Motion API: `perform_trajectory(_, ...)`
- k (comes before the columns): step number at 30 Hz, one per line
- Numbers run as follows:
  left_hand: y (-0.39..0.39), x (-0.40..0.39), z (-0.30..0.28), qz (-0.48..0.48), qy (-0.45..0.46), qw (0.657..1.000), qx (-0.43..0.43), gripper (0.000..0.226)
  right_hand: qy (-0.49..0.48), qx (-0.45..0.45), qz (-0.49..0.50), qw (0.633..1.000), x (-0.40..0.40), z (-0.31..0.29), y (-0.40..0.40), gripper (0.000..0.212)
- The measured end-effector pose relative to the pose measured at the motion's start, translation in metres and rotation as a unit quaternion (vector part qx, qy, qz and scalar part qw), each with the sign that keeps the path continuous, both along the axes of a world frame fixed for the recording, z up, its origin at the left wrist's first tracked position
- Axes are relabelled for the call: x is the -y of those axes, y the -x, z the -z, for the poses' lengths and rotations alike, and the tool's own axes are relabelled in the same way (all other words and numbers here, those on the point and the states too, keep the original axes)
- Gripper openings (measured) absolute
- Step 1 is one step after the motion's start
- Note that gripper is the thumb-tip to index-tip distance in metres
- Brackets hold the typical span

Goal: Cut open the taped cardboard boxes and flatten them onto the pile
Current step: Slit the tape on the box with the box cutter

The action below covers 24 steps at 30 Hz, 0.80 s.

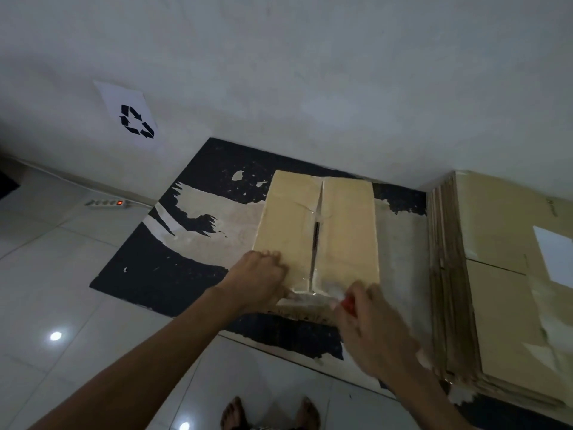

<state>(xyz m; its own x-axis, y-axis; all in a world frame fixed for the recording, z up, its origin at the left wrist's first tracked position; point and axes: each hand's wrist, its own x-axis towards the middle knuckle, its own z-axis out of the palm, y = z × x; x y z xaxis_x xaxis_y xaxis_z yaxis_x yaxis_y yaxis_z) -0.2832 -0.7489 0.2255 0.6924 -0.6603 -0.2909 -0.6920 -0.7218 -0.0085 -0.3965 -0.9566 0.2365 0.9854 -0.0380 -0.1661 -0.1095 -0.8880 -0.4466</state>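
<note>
**Top seam looks slit, near edge is the sketchy bit**

The cardboard box (pixel 319 231) sits on a worn black mat (pixel 161 274) on the floor, just left of the pile of flattened boxes (pixel 496 274) by the wall. Its top centre seam already gapes open, with clear tape still clinging at the near end.

The left hand (pixel 257 274) presses down on the near left corner of the box, fingers fairly straight, steadying rather than gripping. The right hand (pixel 372 327) is blurred but has its grip closed around a red-handled cutter (pixel 348 304) right at the near edge of the box; I can't make out the blade.

What could go wrong, as I see it: both hands are close together on that edge, so a slip on the shiny tape could send the blade toward the left fingers. The bare feet (pixel 269 414) are right below too. Cutting too deep might also jam the blade in the cardboard.

The floor is glossy white tile (pixel 77 305), the lighting is dim, and the mat's surface is peeling in patches. There's a recycling sign (pixel 130 116) on the wall and a power strip (pixel 108 203) along the skirting.
</note>
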Motion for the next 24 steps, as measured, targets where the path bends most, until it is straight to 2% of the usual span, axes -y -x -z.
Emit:
perform_trajectory(2,0.001,0.010,-0.005,0.007,-0.006,1.000,0.003,0.056,0.044,-0.002,-0.035,0.998,-0.012,0.011,0.019,0.039)
perform_trajectory(5,0.001,0.023,-0.007,0.024,0.011,1.000,-0.004,0.042,0.108,0.004,-0.044,0.993,-0.019,0.034,0.023,0.078)
perform_trajectory(6,0.000,0.026,-0.006,0.032,0.016,0.999,-0.006,0.036,0.117,0.007,-0.041,0.992,-0.018,0.039,0.022,0.083)
perform_trajectory(7,-0.001,0.029,-0.006,0.042,0.017,0.999,-0.009,0.031,0.119,0.008,-0.035,0.992,-0.018,0.041,0.020,0.081)
perform_trajectory(9,-0.005,0.030,-0.006,0.055,0.009,0.998,-0.013,0.029,0.117,0.004,-0.017,0.993,-0.017,0.041,0.016,0.060)
perform_trajectory(11,-0.008,0.027,-0.006,0.050,-0.004,0.998,-0.026,0.042,0.128,-0.009,-0.007,0.992,-0.016,0.038,0.015,0.047)
perform_trajectory(13,-0.011,0.022,-0.005,0.040,-0.010,0.999,-0.029,0.053,0.138,-0.016,-0.002,0.990,-0.014,0.036,0.016,0.045)
perform_trajectory(17,-0.008,0.019,-0.002,0.060,0.005,0.998,-0.005,0.038,0.133,-0.013,-0.006,0.991,-0.014,0.041,0.016,0.047)
perform_trajectory(24,-0.007,0.020,-0.001,0.076,0.011,0.997,0.003,0.035,0.113,-0.001,0.010,0.994,-0.015,0.041,0.010,0.043)
